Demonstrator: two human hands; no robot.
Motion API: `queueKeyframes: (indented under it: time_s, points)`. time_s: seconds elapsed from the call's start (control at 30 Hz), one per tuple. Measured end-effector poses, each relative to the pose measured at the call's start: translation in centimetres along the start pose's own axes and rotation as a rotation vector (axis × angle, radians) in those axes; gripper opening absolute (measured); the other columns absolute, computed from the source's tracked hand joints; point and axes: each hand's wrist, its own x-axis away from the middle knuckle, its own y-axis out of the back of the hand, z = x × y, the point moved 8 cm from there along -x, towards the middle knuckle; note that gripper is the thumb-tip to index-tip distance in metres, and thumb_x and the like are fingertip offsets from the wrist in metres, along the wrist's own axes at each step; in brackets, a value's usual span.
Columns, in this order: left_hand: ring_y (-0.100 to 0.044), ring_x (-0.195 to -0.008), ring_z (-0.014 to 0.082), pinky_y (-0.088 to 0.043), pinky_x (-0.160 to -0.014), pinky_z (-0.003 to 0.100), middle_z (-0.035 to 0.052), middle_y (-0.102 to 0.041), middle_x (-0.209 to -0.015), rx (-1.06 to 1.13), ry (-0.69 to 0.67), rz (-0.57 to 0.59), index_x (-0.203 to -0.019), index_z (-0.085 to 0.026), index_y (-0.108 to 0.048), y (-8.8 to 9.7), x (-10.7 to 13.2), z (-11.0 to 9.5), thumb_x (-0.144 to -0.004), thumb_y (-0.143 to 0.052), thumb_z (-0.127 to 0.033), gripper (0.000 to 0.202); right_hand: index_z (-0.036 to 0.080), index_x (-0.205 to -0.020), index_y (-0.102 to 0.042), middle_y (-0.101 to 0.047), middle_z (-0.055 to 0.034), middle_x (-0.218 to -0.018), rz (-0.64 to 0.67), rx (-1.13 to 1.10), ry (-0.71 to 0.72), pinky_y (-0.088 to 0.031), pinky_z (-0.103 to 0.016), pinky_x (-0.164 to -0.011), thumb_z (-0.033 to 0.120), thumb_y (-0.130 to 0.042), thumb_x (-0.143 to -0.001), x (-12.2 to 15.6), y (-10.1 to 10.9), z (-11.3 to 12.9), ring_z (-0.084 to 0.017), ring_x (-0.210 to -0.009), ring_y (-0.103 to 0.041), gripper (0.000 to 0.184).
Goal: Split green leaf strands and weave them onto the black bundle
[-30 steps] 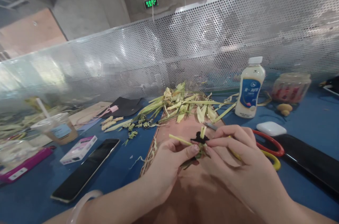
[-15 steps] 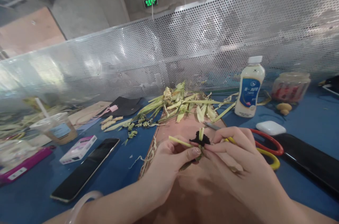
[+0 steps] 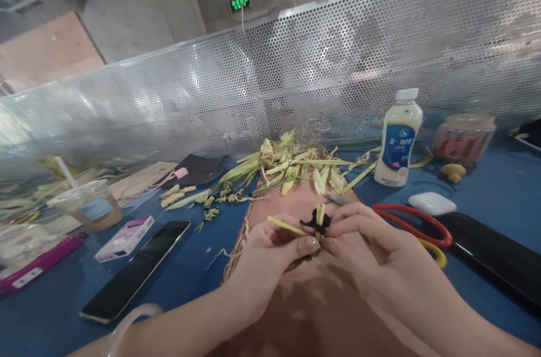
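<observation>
Both hands meet over the brown board at the middle. My left hand is closed in a pinch on a small bundle of pale yellow-green plant strips with a ragged black piece at its top. My right hand pinches the same bundle from the other side, its fingertips against the black piece. One strip sticks out to the left and another stands up from the black piece. The bundle's lower part is mostly hidden by the fingers. Scissors with red and yellow handles lie partly behind my right hand.
A pile of plant strips lies at the board's far end. To the right stand a bottle and a jar, with a white case nearer. A phone, small box and cup are on the left.
My right hand has shifted slightly and its fingers have closed in more around the bundle. My left hand has barely moved and keeps its pinch.
</observation>
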Motion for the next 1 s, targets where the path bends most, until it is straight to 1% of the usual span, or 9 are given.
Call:
queueKeyframes:
  time_s: [0.1,0.2,0.33,0.43,0.6,0.67,0.73,0.87,1.0]
  points:
    - [-0.056,-0.064,0.0073,-0.044,-0.063,0.018,-0.0013,-0.063,-0.067,-0.038,-0.044,0.009,-0.065,-0.015,-0.063,-0.2,0.1,-0.6,-0.058,-0.075,-0.015,0.014,0.021,-0.076,-0.059,-0.062,-0.0015,-0.082,0.039,-0.026,-0.053,-0.049,-0.027,-0.071,0.025,-0.056,-0.077,0.0,-0.2,-0.1,-0.015,-0.078,-0.059,0.005]
    - [-0.057,-0.065,0.0088,-0.045,-0.065,0.020,-0.0007,-0.063,-0.067,-0.110,-0.074,-0.005,-0.066,-0.015,-0.063,-0.2,0.2,-1.1,-0.059,-0.074,-0.016,0.013,0.020,-0.075,-0.058,-0.062,-0.0011,-0.076,0.065,-0.024,-0.054,-0.050,-0.025,-0.064,0.022,-0.054,-0.078,0.1,-0.3,0.4,-0.014,-0.071,-0.059,0.005]
    - [-0.057,-0.066,0.0104,-0.046,-0.067,0.023,-0.0001,-0.063,-0.068,-0.164,-0.081,-0.020,-0.068,-0.015,-0.063,-0.1,0.2,-1.1,-0.060,-0.074,-0.017,0.014,0.020,-0.072,-0.058,-0.060,-0.0004,-0.072,0.032,0.062,0.020,-0.048,-0.024,-0.060,0.018,-0.055,-0.076,0.2,0.0,1.1,-0.012,-0.063,-0.057,0.005]
    - [-0.058,-0.067,0.0110,-0.046,-0.069,0.024,0.0005,-0.064,-0.069,-0.192,-0.073,-0.004,-0.068,-0.015,-0.063,-0.1,0.2,-0.9,-0.060,-0.073,-0.018,0.013,0.020,-0.072,-0.058,-0.060,-0.0004,-0.071,0.047,0.106,0.090,-0.048,-0.023,-0.058,0.015,-0.054,-0.076,0.1,0.0,1.6,-0.012,-0.063,-0.056,0.007]
    - [-0.055,-0.063,0.0090,-0.043,-0.063,0.021,-0.0001,-0.063,-0.066,-0.186,-0.069,-0.015,-0.063,-0.014,-0.062,-0.2,0.3,-1.0,-0.060,-0.073,-0.016,0.012,0.019,-0.073,-0.059,-0.058,-0.0012,-0.071,0.061,0.173,0.238,-0.046,-0.021,-0.056,0.011,-0.051,-0.076,0.3,0.1,2.7,-0.011,-0.063,-0.055,0.012]
    - [-0.055,-0.061,0.0087,-0.043,-0.063,0.020,-0.0005,-0.062,-0.064,-0.166,-0.057,-0.009,-0.063,-0.014,-0.062,-0.4,0.3,-0.9,-0.060,-0.073,-0.016,0.012,0.019,-0.075,-0.059,-0.058,-0.0014,-0.070,0.063,0.181,0.275,-0.046,-0.021,-0.052,0.010,-0.050,-0.076,0.5,0.2,3.0,-0.010,-0.060,-0.054,0.012]
    - [-0.054,-0.060,0.0083,-0.043,-0.061,0.020,-0.0010,-0.061,-0.062,-0.141,-0.044,-0.010,-0.062,-0.013,-0.061,-0.5,0.3,-0.8,-0.059,-0.073,-0.016,0.012,0.019,-0.077,-0.060,-0.058,-0.0022,-0.071,0.069,0.167,0.286,-0.046,-0.021,-0.053,0.010,-0.050,-0.076,0.5,0.2,3.2,-0.011,-0.061,-0.055,0.013]
    - [-0.054,-0.060,0.0082,-0.042,-0.060,0.019,-0.0004,-0.061,-0.064,-0.136,-0.039,-0.050,-0.061,-0.013,-0.061,-0.2,0.3,-0.7,-0.061,-0.072,-0.018,0.012,0.019,-0.076,-0.060,-0.060,-0.0032,-0.076,0.083,0.085,0.227,-0.049,-0.024,-0.061,0.012,-0.052,-0.077,0.3,0.1,2.9,-0.013,-0.069,-0.057,0.011]
    - [-0.053,-0.061,0.0084,-0.042,-0.061,0.020,0.0002,-0.062,-0.066,-0.167,-0.057,-0.047,-0.062,-0.014,-0.062,-0.2,0.3,-0.9,-0.060,-0.073,-0.019,0.012,0.020,-0.073,-0.059,-0.060,-0.0016,-0.074,0.088,-0.013,0.051,-0.049,-0.025,-0.062,0.017,-0.053,-0.078,0.2,-0.1,1.4,-0.013,-0.069,-0.057,0.008]
